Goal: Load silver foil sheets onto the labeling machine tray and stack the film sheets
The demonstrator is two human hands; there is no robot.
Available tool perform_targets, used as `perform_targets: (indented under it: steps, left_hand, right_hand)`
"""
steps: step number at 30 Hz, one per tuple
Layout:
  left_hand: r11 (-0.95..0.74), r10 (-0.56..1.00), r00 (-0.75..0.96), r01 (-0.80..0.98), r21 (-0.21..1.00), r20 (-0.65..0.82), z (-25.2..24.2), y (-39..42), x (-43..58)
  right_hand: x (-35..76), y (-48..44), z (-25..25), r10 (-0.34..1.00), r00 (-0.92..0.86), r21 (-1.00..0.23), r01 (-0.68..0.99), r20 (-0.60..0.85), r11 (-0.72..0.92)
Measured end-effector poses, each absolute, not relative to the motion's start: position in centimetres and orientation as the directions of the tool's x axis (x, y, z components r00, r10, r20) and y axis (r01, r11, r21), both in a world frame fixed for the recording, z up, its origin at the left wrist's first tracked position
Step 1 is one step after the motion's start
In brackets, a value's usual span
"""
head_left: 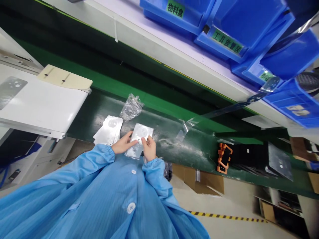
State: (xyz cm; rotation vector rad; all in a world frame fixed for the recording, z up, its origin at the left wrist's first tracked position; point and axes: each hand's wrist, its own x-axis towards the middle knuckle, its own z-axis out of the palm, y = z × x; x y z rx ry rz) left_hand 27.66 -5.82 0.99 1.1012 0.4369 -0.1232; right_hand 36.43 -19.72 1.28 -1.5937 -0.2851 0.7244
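Close to my body, at the green bench edge, I have a silvery flat packet (140, 132) that looks like thin plates in clear film. My left hand (124, 143) grips its left side, thumb on top and fingers at the edge. On the right side, my right hand (149, 149) is closed with thumb and fingertips pinching the packet's surface. Left of the packet lies a loose stack of silver plates (111, 129), the top one with a round camera-like pattern. Crumpled clear plastic (132, 108) rests just behind.
A white platform (42, 103) with a cream block (66, 78) adjoins the left. Blue bins (239, 26) line the shelf above. A clear strip (214, 114) hangs from it to the bench. Orange pieces (224, 157) and black sheets (249, 158) lie right; a cardboard box (199, 182) stands below.
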Motion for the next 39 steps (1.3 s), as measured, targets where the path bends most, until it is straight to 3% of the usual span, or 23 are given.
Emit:
perform_targets:
  steps: [5, 7, 10, 15, 19, 22, 25, 29, 34, 39]
  left_hand:
    - [0.108, 0.34, 0.907, 0.226, 0.968, -0.249, 1.2, -5.5, 26.9]
    - [-0.009, 0.351, 0.903, 0.267, 0.964, -0.247, 0.5, -6.1, 25.7]
    - [-0.036, 0.279, 0.92, 0.296, 0.955, -0.274, -0.1, -6.9, 23.7]
    - [0.07, 0.159, 0.961, 0.216, 0.974, -0.224, 0.1, -6.5, 21.6]
    - [0.102, 0.126, 0.974, 0.177, 0.979, -0.19, 0.8, -5.7, 21.2]
    - [0.187, 0.117, 0.967, 0.204, 0.961, -0.228, 1.9, -4.9, 21.2]
    - [0.433, 0.043, 0.945, 0.274, 0.859, -0.324, 3.4, -4.1, 21.1]
    - [0.743, -0.049, 0.939, 0.262, 0.616, -0.34, 5.1, -2.6, 19.4]
    - [0.846, 0.2, 0.869, 0.08, 0.527, -0.453, 5.0, -0.4, 12.9]
    - [0.852, 0.449, 0.664, -0.118, 0.51, -0.597, 3.0, -0.2, 4.3]
  right_hand:
    - [34.4, -19.9, 2.0, 0.622, 0.705, -0.94, -0.266, -0.341, -0.214]
    - [33.2, -20.6, 1.7, 0.615, 0.7, -0.932, -0.273, -0.363, -0.24]
    - [31.8, -21.6, 1.4, 0.626, 0.676, -0.921, -0.27, -0.389, -0.28]
    - [33.3, -21.8, 3.2, 0.747, 0.521, -0.911, -0.234, -0.412, -0.339]
    - [37.8, -19.8, 6.3, 0.723, 0.635, -0.937, -0.003, -0.272, -0.35]
    - [40.1, -17.0, 8.6, 0.851, 0.465, -0.922, 0.163, -0.243, -0.352]
    - [40.6, -13.6, 10.5, 0.926, 0.326, -0.917, 0.277, -0.193, -0.288]
    - [39.8, -7.4, 11.7, 0.938, 0.345, -0.911, 0.371, -0.044, -0.179]
    - [38.2, 4.0, 10.2, 0.94, 0.335, -0.917, 0.392, 0.069, -0.072]
    - [34.0, 16.3, 6.0, 0.914, 0.401, -0.84, 0.513, 0.054, -0.175]
